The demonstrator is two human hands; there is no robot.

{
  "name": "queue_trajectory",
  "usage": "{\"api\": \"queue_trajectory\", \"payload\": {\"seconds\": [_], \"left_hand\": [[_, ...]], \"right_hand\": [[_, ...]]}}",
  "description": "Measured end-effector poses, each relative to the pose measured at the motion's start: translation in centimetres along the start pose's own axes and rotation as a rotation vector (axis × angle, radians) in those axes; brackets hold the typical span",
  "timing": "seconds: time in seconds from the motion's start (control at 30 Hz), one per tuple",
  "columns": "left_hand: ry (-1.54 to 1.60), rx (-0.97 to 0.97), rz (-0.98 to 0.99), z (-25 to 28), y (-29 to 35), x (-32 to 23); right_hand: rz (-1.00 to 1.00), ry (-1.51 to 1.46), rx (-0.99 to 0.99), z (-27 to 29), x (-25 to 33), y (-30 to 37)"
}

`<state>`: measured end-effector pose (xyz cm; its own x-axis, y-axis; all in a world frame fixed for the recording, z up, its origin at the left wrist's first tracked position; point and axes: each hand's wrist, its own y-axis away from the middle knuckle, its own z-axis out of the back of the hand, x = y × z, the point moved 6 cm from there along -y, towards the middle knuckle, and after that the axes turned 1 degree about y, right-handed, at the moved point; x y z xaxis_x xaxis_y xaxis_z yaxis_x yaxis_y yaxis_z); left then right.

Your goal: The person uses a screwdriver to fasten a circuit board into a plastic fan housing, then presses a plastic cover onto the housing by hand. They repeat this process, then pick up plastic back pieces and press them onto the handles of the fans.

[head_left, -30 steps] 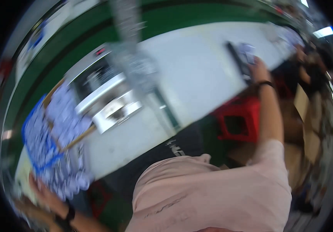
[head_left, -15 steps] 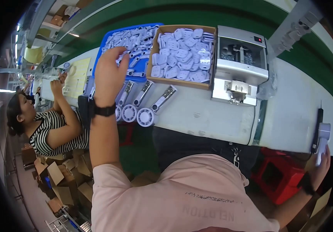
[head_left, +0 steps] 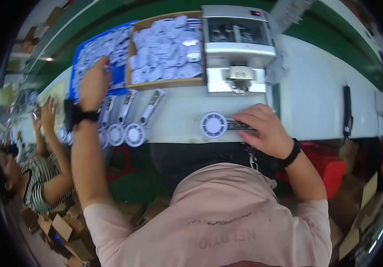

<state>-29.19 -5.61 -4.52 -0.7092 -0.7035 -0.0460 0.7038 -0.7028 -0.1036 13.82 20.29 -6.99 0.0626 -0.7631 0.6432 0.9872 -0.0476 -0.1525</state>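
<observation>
My right hand (head_left: 268,132) grips a pale purple handheld fan (head_left: 213,125) by its handle, low over the table's front edge. Its round grille faces up and points left, and dark inner parts show along the handle. On the far left, my left hand (head_left: 94,86) is over the blue tray (head_left: 119,79) of small pale purple parts. Its fingers look pinched together, with a light bit at the tips; what it is stays blurred. Between my hands, several more fans (head_left: 134,134) lie in a slanting row with opened handles.
A cardboard box (head_left: 165,83) of flat pale purple covers stands right of the tray. Beside it sits a silver machine (head_left: 238,49) with a small red display. A black pen-like tool (head_left: 347,111) lies at right. A co-worker in stripes (head_left: 47,184) sits at left; a red stool (head_left: 325,167) stands below.
My right hand has brought the fan from the far right to the table in front of me. My left hand remains at the tray. The whole view has shifted.
</observation>
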Motion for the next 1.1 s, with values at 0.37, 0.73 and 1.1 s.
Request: {"api": "queue_trajectory", "payload": {"seconds": [0.37, 0.73, 1.1], "left_hand": [[1.158, 0.182, -0.505, 5.5, 17.3, -27.2], [0.992, -0.006, -0.625, 2.6, 16.3, -28.7], [0.789, -0.033, -0.487, 0.7, 14.7, -28.8]], "right_hand": [[0.002, -0.243, -0.178, 2.8, 6.1, 1.6], [0.161, -0.075, -0.220, 2.8, 5.1, 0.7], [0.049, 0.151, -0.086, 2.7, 3.4, -0.9]]}}
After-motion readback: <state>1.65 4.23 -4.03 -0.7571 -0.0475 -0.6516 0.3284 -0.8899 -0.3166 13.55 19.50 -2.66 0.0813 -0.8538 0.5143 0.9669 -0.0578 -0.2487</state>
